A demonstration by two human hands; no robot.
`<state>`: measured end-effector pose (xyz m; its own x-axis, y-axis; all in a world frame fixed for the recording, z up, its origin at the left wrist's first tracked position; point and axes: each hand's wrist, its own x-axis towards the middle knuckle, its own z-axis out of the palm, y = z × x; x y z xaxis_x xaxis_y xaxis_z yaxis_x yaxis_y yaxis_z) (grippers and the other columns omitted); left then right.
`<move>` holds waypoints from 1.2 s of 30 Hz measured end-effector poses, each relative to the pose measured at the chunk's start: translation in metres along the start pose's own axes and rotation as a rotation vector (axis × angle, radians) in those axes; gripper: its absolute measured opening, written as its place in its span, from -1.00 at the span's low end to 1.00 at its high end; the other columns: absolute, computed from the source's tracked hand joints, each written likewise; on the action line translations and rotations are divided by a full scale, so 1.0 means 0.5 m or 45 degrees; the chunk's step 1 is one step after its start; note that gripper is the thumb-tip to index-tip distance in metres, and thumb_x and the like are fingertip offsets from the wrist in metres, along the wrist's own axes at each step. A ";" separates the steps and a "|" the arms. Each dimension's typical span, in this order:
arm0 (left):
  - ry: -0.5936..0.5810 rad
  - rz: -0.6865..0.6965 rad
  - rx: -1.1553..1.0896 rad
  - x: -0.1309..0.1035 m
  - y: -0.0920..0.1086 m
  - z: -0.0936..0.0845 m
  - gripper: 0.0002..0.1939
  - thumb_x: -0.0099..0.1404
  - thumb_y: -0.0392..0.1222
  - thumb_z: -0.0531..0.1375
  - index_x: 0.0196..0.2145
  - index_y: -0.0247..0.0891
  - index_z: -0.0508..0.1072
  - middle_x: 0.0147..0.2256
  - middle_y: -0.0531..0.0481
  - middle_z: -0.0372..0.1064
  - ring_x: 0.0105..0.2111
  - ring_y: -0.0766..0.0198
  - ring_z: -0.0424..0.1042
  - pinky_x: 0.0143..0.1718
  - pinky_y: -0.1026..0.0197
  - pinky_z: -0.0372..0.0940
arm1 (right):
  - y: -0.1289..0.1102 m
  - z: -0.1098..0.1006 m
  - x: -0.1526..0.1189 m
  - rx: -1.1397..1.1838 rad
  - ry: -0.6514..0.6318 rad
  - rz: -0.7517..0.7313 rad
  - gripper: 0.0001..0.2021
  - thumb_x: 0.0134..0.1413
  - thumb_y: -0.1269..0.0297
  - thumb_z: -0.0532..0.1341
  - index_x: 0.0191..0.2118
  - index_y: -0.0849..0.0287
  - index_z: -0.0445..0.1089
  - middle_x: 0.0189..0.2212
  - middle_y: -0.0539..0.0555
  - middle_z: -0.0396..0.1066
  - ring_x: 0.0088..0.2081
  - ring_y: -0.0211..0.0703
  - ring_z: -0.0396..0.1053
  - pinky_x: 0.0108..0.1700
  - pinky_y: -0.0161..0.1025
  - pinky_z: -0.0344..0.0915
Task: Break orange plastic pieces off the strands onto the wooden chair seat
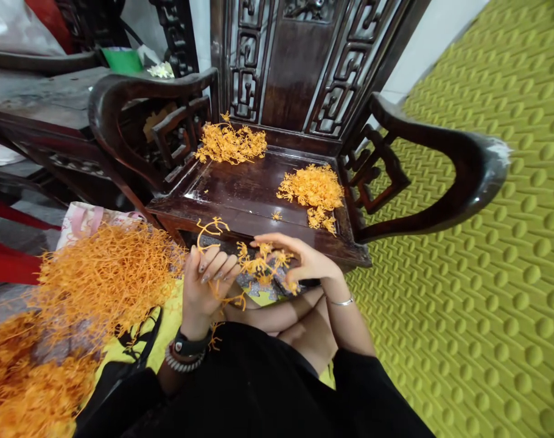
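Note:
My left hand [210,274] is closed, with thin orange branching plastic strands [208,228] sticking out above and below the curled fingers. Just right of it, my right hand [304,258] curves around a loose bunch of small orange spidery plastic pieces [261,264], which spread out past the fingers. Both hands are above my lap, before the front edge of a dark carved wooden chair [240,191]. On its seat lie two heaps of similar orange pieces, one heap [234,143] at the back left and another heap [313,185] at the right. A single piece [277,216] lies near the front edge.
A large pile of orange strands [108,280] covers the floor at left, beside a pink-and-white bag [83,219]. Another orange pile [44,389] is nearer me. A red stool [12,243], a dark side table [44,100] with a green container [122,59], and yellow-green textured matting [478,274] surround the chair.

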<state>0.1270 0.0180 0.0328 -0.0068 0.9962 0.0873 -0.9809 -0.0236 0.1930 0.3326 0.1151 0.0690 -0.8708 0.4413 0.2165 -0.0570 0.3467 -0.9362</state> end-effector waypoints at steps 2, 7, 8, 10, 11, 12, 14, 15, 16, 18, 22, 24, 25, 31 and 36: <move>0.010 0.034 0.050 0.003 0.004 -0.005 -0.45 0.24 0.02 0.25 -0.60 -0.22 -0.05 -0.70 0.22 -0.32 -0.63 0.38 -0.13 -0.54 0.33 0.08 | 0.012 0.008 -0.012 0.145 -0.116 0.044 -0.20 -0.18 0.12 0.44 0.22 0.08 0.19 0.16 0.18 0.24 0.05 -0.06 0.33 0.05 -0.15 0.33; -0.093 0.166 0.314 0.008 0.013 -0.021 -0.41 0.12 0.09 0.33 -0.63 -0.25 0.01 -0.69 0.18 -0.20 -0.59 0.38 -0.02 -0.48 0.32 0.15 | 0.024 0.046 -0.018 0.264 0.151 0.166 -0.48 0.04 0.30 0.32 0.14 0.11 0.26 -0.21 0.04 0.40 -0.29 -0.33 0.38 -0.20 -0.33 0.38; -0.109 0.209 0.418 0.008 0.014 -0.026 -0.43 0.08 0.09 0.35 -0.63 -0.25 0.06 -0.66 0.16 -0.11 -0.56 0.37 0.05 -0.43 0.31 0.19 | 0.021 0.054 -0.017 0.247 0.218 0.162 -0.53 0.05 0.32 0.31 0.10 0.13 0.29 -0.26 0.02 0.40 -0.31 -0.34 0.36 -0.23 -0.35 0.37; -0.050 0.288 0.672 0.008 0.013 -0.036 -0.53 0.03 0.04 0.39 -0.61 -0.25 0.20 -0.59 0.12 0.08 -0.46 0.35 0.20 -0.28 0.26 0.27 | 0.013 0.063 -0.015 0.207 0.341 0.153 -0.63 0.08 0.32 0.29 0.03 0.15 0.35 -0.32 0.02 0.39 -0.36 -0.36 0.33 -0.29 -0.37 0.34; 0.034 0.310 0.793 0.008 0.012 -0.042 -0.59 0.03 0.01 0.39 -0.58 -0.25 0.26 -0.55 0.09 0.16 -0.41 0.33 0.26 -0.22 0.24 0.28 | 0.008 0.065 -0.015 0.191 0.396 0.146 -0.67 0.09 0.32 0.28 0.00 0.15 0.38 -0.33 0.02 0.39 -0.37 -0.35 0.33 -0.31 -0.37 0.34; 0.138 0.315 0.889 0.009 0.011 -0.050 -0.66 0.05 -0.01 0.38 -0.54 -0.24 0.32 -0.50 0.06 0.23 -0.36 0.31 0.31 -0.18 0.23 0.29 | 0.004 0.065 -0.015 0.183 0.451 0.127 -0.69 0.09 0.32 0.28 -0.02 0.15 0.39 -0.35 0.02 0.38 -0.38 -0.35 0.32 -0.32 -0.37 0.34; 0.344 0.283 0.986 0.013 0.006 -0.067 -0.76 0.13 -0.04 0.33 -0.41 -0.24 0.40 -0.38 0.01 0.34 -0.30 0.29 0.37 -0.15 0.23 0.29 | -0.004 0.064 -0.015 0.192 0.547 0.066 -0.72 0.09 0.32 0.28 -0.05 0.14 0.41 -0.36 0.01 0.38 -0.41 -0.37 0.31 -0.34 -0.38 0.34; 0.430 0.266 0.995 0.016 0.003 -0.077 -0.77 0.15 -0.05 0.30 -0.34 -0.24 0.41 -0.31 -0.02 0.37 -0.26 0.29 0.39 -0.13 0.24 0.29 | -0.006 0.063 -0.015 0.210 0.580 0.036 -0.74 0.08 0.33 0.29 -0.07 0.13 0.41 -0.37 0.01 0.38 -0.42 -0.37 0.31 -0.36 -0.38 0.34; 0.508 0.277 1.006 0.019 0.000 -0.088 -0.73 0.15 -0.07 0.30 -0.25 -0.24 0.40 -0.24 -0.05 0.38 -0.22 0.28 0.40 -0.09 0.23 0.29 | -0.008 0.063 -0.014 0.235 0.608 0.013 -0.75 0.07 0.33 0.29 -0.09 0.13 0.41 -0.38 0.00 0.38 -0.44 -0.38 0.32 -0.38 -0.38 0.34; 0.692 0.439 1.128 0.024 -0.007 -0.107 -0.52 0.08 -0.11 0.35 -0.07 -0.22 0.32 -0.08 -0.11 0.33 -0.10 0.23 0.39 0.01 0.17 0.26 | -0.009 0.066 -0.011 0.299 0.645 0.019 -0.75 0.05 0.30 0.30 -0.11 0.12 0.40 -0.39 0.00 0.39 -0.47 -0.37 0.32 -0.44 -0.39 0.34; 0.760 1.052 1.880 0.022 -0.016 -0.133 -0.38 0.04 -0.20 0.36 0.05 -0.24 0.27 0.12 -0.23 0.17 0.16 0.06 0.16 0.23 -0.08 0.02 | -0.001 0.083 0.002 0.424 0.716 0.177 -0.77 -0.02 0.25 0.34 -0.19 0.13 0.43 -0.39 0.03 0.40 -0.49 -0.32 0.31 -0.53 -0.35 0.35; 0.303 0.962 2.197 0.015 -0.019 -0.136 -0.75 0.19 -0.27 0.19 -0.13 -0.20 0.42 0.03 -0.15 0.33 0.14 0.07 0.20 0.27 -0.15 -0.08 | 0.006 0.094 0.012 0.521 0.761 0.254 -0.78 -0.08 0.23 0.36 -0.26 0.14 0.44 -0.39 0.02 0.40 -0.48 -0.31 0.30 -0.51 -0.35 0.36; 0.058 0.830 2.249 0.011 -0.023 -0.135 -0.81 0.24 -0.31 0.10 -0.22 -0.18 0.46 -0.06 -0.10 0.41 0.10 0.09 0.26 0.28 -0.18 -0.10 | 0.011 0.099 0.017 0.586 0.784 0.279 -0.78 -0.10 0.22 0.36 -0.28 0.14 0.43 -0.39 0.02 0.40 -0.48 -0.31 0.30 -0.49 -0.35 0.36; -0.239 0.330 2.008 -0.004 -0.076 -0.128 -0.74 0.27 -0.16 0.13 -0.11 -0.26 0.46 -0.06 -0.18 0.44 0.02 0.05 0.34 0.17 -0.08 0.11 | 0.046 0.136 0.043 0.772 0.961 0.283 -0.74 -0.03 0.09 0.28 -0.23 0.11 0.38 -0.33 0.01 0.40 -0.45 -0.31 0.29 -0.48 -0.37 0.28; -0.031 0.141 1.900 -0.006 -0.102 -0.125 -0.67 0.39 -0.04 0.00 -0.37 -0.27 0.43 -0.42 -0.03 0.40 -0.34 0.23 0.38 -0.22 0.21 0.24 | 0.101 0.171 0.042 0.284 1.412 0.096 -0.63 0.15 -0.05 0.11 -0.11 0.13 0.34 -0.18 0.07 0.39 -0.23 -0.24 0.32 -0.22 -0.32 0.29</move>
<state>0.1649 0.0217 -0.0385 -0.0480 0.9823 0.1809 0.1206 -0.1741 0.9773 0.2698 0.0713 0.0024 0.0313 0.9834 0.1790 -0.2050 0.1816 -0.9618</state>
